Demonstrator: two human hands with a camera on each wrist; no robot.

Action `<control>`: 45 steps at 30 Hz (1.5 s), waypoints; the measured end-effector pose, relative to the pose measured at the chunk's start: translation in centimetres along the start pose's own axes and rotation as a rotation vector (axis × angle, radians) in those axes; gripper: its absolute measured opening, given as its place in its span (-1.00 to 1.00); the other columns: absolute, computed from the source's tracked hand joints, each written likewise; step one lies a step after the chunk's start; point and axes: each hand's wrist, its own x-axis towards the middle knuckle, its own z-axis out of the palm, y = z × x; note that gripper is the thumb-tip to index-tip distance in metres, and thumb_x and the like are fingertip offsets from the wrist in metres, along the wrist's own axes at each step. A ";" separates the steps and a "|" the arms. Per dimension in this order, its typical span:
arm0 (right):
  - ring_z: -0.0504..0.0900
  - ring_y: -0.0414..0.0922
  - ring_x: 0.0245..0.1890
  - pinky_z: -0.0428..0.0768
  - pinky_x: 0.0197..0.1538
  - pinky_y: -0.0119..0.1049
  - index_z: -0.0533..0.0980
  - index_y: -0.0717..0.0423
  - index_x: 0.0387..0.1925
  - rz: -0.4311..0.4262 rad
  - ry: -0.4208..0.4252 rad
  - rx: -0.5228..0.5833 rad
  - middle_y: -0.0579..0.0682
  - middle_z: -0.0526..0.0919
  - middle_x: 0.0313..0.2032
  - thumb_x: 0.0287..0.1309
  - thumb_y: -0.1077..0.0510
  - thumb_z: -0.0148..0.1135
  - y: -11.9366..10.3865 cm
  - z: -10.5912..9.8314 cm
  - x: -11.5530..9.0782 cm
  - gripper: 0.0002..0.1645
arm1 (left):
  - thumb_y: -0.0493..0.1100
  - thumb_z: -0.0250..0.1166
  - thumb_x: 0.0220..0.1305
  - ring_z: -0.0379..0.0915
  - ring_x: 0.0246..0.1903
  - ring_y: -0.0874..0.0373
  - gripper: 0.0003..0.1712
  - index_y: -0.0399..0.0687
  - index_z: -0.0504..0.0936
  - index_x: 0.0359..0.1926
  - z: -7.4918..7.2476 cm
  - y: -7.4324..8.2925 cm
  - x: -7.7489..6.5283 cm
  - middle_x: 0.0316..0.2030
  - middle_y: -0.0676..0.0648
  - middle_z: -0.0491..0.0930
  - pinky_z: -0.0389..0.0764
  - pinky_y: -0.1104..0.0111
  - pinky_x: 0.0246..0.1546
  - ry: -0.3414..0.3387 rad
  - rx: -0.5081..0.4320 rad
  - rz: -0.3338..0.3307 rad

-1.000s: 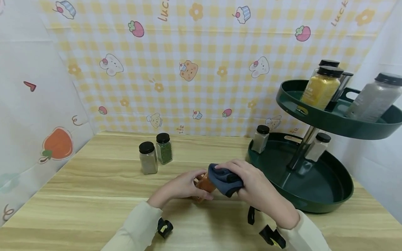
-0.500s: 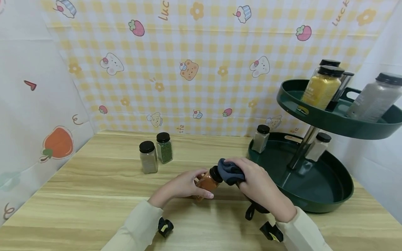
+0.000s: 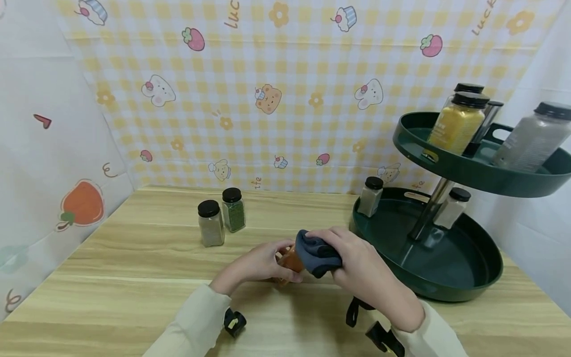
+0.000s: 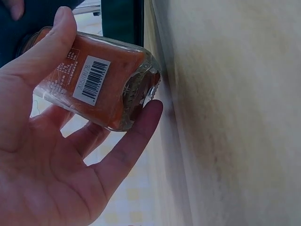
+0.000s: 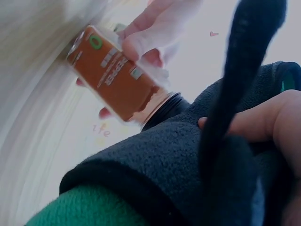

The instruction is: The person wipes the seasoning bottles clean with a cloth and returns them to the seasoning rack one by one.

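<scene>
Tilted just above the table, a glass spice jar (image 3: 292, 260) of orange-brown powder is gripped by my left hand (image 3: 260, 263). The right wrist view shows "PEPPER" printed on the jar (image 5: 113, 75). In the left wrist view my thumb lies along the jar's (image 4: 99, 77) side near a barcode label, and a fingertip touches its base edge. My right hand (image 3: 357, 258) holds a folded dark blue-grey cloth (image 3: 317, 254) against the jar's lid end. The cloth hides the lid in the head view; part of the black lid (image 5: 164, 110) shows in the right wrist view.
Two black-lidded jars, one greyish (image 3: 211, 225) and one of green flakes (image 3: 234, 213), stand back left. At right is a two-tier dark green rack (image 3: 450, 292) holding several jars, including a yellow one (image 3: 457, 124). A patterned cloth backdrop (image 3: 294, 134) rises behind the table (image 3: 134, 297).
The cloth moved right and up, baring the black lid half a second ago, then came back left over it. My left hand and the jar stayed nearly still.
</scene>
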 end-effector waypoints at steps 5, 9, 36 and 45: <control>0.58 -0.02 -0.04 0.56 -0.10 -0.05 0.44 -0.16 0.11 0.037 0.008 -0.003 -0.04 0.58 -0.01 -0.25 0.49 0.29 1.1 0.4 0.2 -0.18 | 0.04 0.44 -0.03 0.49 -0.25 0.11 -0.36 0.24 0.44 0.12 0.0 -0.1 0.1 -0.04 -0.09 0.47 0.51 0.27 -0.27 0.008 0.010 -0.007; 0.58 0.02 -0.04 0.56 -0.11 -0.04 0.45 -0.12 0.10 0.073 0.009 -0.008 -0.01 0.58 0.01 -0.21 0.48 0.27 2.0 0.8 0.4 -0.23 | 0.04 0.44 -0.02 0.50 -0.22 0.10 -0.36 0.24 0.43 0.12 0.0 -0.2 0.0 0.00 -0.10 0.47 0.51 0.26 -0.24 0.010 -0.006 -0.012; 0.58 -0.03 -0.05 0.55 -0.07 -0.05 0.44 -0.15 0.10 0.009 -0.027 0.042 -0.07 0.58 -0.02 -0.19 0.45 0.31 0.7 -0.1 0.3 -0.24 | 0.00 0.43 -0.01 0.47 -0.14 0.09 -0.40 0.23 0.42 0.09 0.0 0.0 0.1 -0.09 -0.02 0.50 0.48 0.20 -0.13 -0.006 0.000 0.011; 0.57 0.02 -0.01 0.54 -0.05 0.01 0.43 -0.16 0.11 0.077 -0.034 0.028 -0.03 0.58 0.02 -0.11 0.41 0.31 2.4 0.4 0.5 -0.29 | 0.02 0.43 0.00 0.47 -0.12 0.09 -0.38 0.15 0.41 0.11 0.1 -0.1 0.1 -0.09 -0.02 0.51 0.49 0.20 -0.12 0.001 0.028 0.020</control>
